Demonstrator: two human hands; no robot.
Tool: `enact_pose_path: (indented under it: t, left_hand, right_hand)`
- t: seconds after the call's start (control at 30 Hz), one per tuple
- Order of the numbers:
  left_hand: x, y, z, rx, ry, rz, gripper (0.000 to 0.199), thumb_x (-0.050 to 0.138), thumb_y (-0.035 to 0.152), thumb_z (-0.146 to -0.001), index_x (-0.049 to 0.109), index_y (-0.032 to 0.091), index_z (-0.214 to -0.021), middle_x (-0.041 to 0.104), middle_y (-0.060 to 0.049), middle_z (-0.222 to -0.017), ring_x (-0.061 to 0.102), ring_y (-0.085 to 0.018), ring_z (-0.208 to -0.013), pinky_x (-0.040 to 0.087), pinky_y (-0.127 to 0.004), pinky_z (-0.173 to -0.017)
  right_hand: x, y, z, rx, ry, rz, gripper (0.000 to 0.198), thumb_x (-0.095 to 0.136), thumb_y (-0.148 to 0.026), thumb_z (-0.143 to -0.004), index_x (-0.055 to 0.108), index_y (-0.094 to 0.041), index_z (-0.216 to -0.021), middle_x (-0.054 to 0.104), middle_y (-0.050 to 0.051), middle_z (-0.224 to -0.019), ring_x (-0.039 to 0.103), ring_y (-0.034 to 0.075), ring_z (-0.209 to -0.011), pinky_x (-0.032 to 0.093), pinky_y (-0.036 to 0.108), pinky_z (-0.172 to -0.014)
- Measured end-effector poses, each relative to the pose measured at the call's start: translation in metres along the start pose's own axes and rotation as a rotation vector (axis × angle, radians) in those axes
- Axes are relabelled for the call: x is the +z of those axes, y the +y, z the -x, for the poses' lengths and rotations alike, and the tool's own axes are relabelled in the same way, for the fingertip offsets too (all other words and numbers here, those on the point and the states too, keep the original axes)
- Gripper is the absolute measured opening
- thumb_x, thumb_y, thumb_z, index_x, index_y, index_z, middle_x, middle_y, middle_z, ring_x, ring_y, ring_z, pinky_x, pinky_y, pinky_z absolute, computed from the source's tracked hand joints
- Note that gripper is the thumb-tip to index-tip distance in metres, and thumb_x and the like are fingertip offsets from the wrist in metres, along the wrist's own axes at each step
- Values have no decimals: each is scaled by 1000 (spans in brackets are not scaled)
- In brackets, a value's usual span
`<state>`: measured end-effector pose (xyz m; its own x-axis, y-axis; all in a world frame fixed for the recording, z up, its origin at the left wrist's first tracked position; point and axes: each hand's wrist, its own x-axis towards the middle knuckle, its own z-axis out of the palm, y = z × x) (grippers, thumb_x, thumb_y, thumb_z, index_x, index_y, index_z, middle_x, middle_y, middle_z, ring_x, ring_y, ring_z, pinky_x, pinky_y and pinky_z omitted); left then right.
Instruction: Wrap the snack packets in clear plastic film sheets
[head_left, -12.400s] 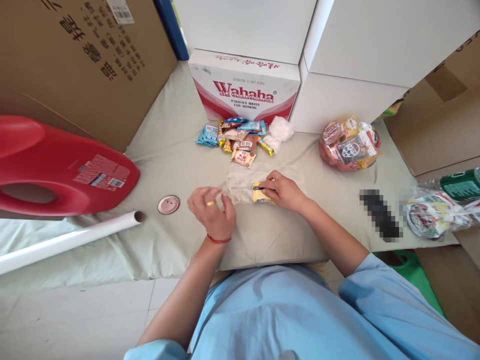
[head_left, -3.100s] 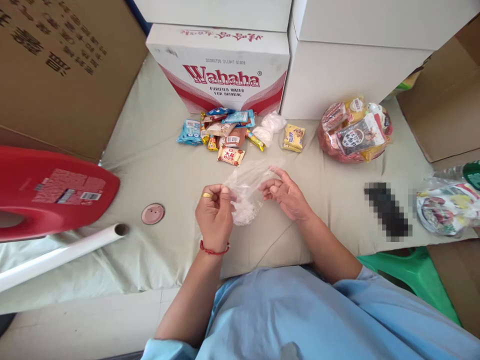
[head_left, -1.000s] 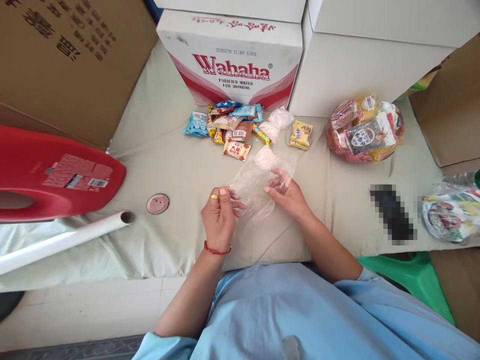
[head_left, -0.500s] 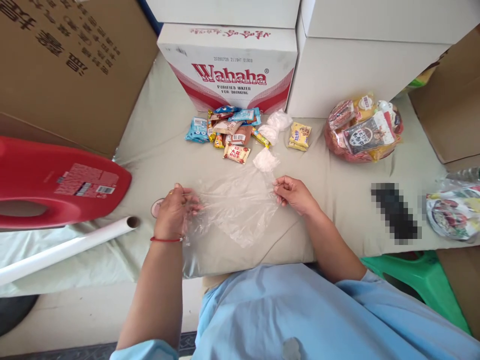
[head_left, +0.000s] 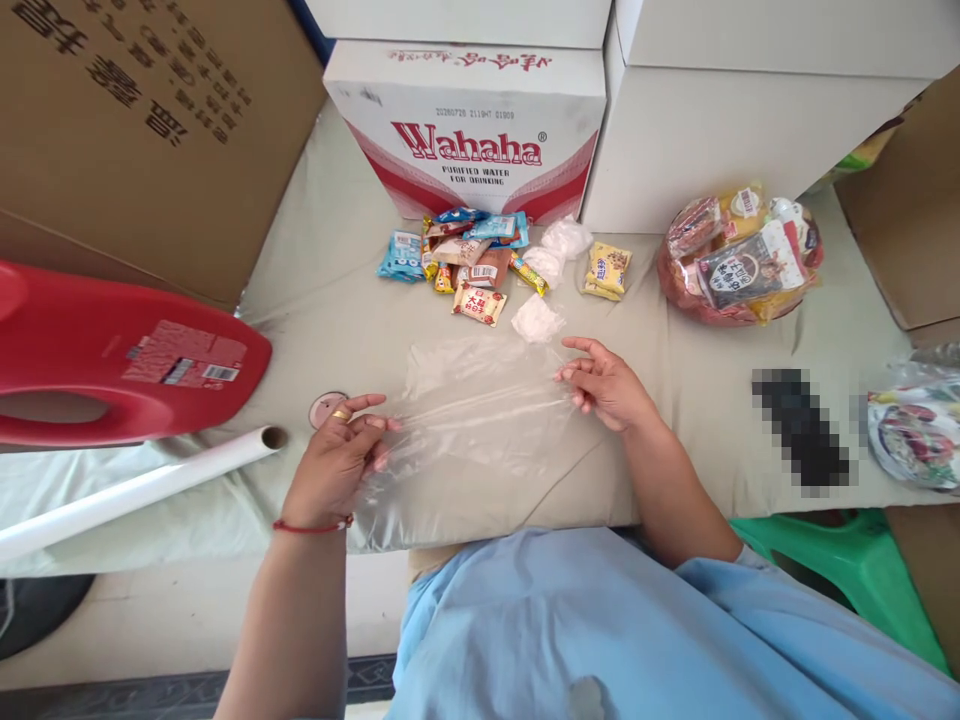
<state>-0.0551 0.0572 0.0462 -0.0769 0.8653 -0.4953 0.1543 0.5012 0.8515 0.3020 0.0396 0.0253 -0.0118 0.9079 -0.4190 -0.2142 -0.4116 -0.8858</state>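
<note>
Clear thin plastic bag (head_left: 487,408): stretched out here, looks light, limp, slippery; edges make the best hold!
Left hand (head_left: 334,462): pinching its left end.
Right hand (head_left: 611,390): pinching its right edge.

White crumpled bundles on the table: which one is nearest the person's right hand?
The front white bundle, lying by the far edge of the clear plastic. The other white bundles lie farther from the right hand, towards the Wahaha box.

One clear plastic sheet (head_left: 484,405) between left hand (head_left: 336,455) and right hand (head_left: 611,388); beyond them, three white bundles (head_left: 537,318); left of them, one red jug (head_left: 112,350).
</note>
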Motion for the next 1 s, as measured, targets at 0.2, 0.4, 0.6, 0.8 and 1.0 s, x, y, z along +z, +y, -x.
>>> enact_pose_path:
  t: [0.2, 0.4, 0.6, 0.8, 1.0]
  left_hand:
    - [8, -3, 1, 425, 463, -555, 43, 75, 41, -74, 64, 18, -108, 65, -15, -115, 67, -30, -100, 56, -46, -85]
    - [23, -1, 8, 883, 213, -843, 30, 55, 39, -96, 72, 24, -115, 72, -15, -125, 55, -35, -137, 32, -58, -121]
    - [26, -37, -1, 669, -22, -1117, 56, 33, 45, -104, 50, 28, -154, 43, -13, -166, 37, -34, -155, 15, -66, -125]
    - [29, -47, 3, 719, 23, -1183, 62, 32, 47, -105, 37, 26, -163, 37, -14, -169, 35, -35, -156, 12, -67, -126]
    - [30, -47, 4, 717, 28, -1250, 63, 27, 48, -107, 33, 24, -165, 32, -13, -171, 34, -35, -157, 12, -67, -126]
  right_hand:
    - [3, 6, -7, -177, 229, 200, 73, 72, -55, -85, 45, -25, -146, 65, 1, -99, 65, 12, -60, 55, 27, -52]
    - [6, 11, -5, -115, 69, 208, 105, 88, -47, -68, 32, -32, -156, 58, 6, -124, 65, 11, -67, 59, 30, -62]
    - [-12, 13, -14, -334, 377, 179, 68, 71, -38, -82, 44, -31, -144, 60, 4, -119, 62, 10, -70, 57, 30, -68]
    - [6, -8, 24, -732, 550, 568, 14, 57, -31, -100, 67, -25, -108, 68, 7, -105, 65, 21, -97, 56, 38, -88]
    - [29, 26, 73, -913, -346, 1129, 35, 56, -24, -103, 65, -21, -136, 64, 13, -145, 54, 26, -140, 48, 49, -116]
